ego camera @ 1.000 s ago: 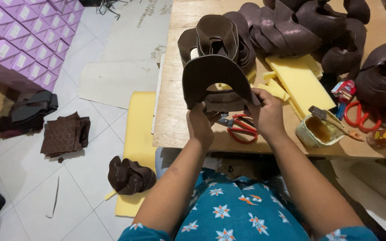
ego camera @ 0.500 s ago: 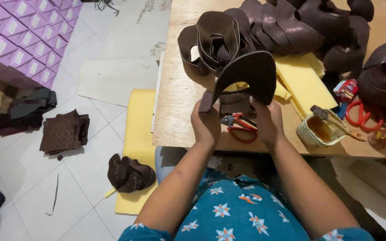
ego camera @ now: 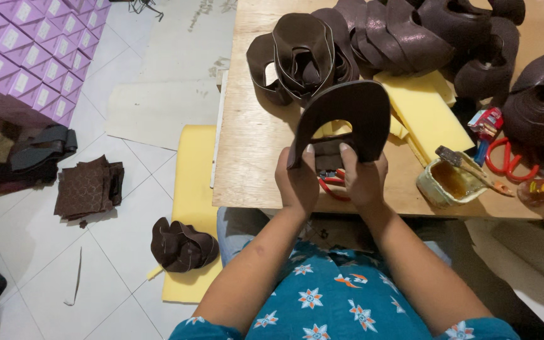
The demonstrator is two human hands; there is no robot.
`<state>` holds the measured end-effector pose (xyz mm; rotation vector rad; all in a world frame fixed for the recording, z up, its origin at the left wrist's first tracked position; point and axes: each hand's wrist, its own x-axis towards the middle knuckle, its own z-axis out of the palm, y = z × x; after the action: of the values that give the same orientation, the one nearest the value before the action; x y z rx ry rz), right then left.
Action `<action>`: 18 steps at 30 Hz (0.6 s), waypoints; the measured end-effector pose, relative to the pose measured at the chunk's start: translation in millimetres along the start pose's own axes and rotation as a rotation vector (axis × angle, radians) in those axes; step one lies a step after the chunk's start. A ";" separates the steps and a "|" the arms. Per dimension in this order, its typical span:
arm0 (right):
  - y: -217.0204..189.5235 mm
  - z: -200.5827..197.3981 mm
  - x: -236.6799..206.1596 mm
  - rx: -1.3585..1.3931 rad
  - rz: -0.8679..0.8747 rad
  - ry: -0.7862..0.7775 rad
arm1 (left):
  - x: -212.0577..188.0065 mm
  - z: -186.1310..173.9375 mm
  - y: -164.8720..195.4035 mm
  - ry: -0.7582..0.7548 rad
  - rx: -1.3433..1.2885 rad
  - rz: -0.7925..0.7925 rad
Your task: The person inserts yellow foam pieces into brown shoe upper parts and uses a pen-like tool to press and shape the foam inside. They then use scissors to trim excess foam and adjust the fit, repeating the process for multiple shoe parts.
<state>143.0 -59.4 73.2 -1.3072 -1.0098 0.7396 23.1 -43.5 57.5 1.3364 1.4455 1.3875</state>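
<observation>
I hold a dark brown U-shaped shoe upper piece (ego camera: 354,116) up over the wooden table (ego camera: 253,157). My left hand (ego camera: 298,179) grips its left leg and my right hand (ego camera: 363,176) grips its right leg, thumbs pressed on the lower ends. Red-handled scissors (ego camera: 330,186) lie on the table just under my hands, mostly hidden. Behind the piece sit a looped stack of brown uppers (ego camera: 300,53) and yellow foam sheets (ego camera: 426,116).
A glue pot with a brush (ego camera: 451,179), more red scissors (ego camera: 505,157) and piles of brown uppers (ego camera: 467,31) fill the table's right. On the tiled floor lie a yellow foam sheet (ego camera: 193,189), brown pieces (ego camera: 181,245), patterned material (ego camera: 89,186) and purple boxes (ego camera: 26,56).
The brown piece has been lifted off the table and turned in my hands, tilting to the right. Both hands have come closer together beneath it.
</observation>
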 end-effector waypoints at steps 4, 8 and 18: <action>1.5 -2.5 -5.0 -0.186 0.187 -0.020 | -4.6 1.3 6.0 0.007 -0.082 -0.035; 8.4 1.7 -6.0 0.138 0.263 -0.035 | -8.4 -1.3 9.5 0.046 -0.016 0.309; 23.6 0.1 -7.5 0.285 0.174 -0.147 | -6.6 1.4 7.8 0.001 -0.156 0.107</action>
<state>142.2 -62.6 48.6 -1.1134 -0.8751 1.0843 27.3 -50.5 63.9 1.3291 1.2538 1.5366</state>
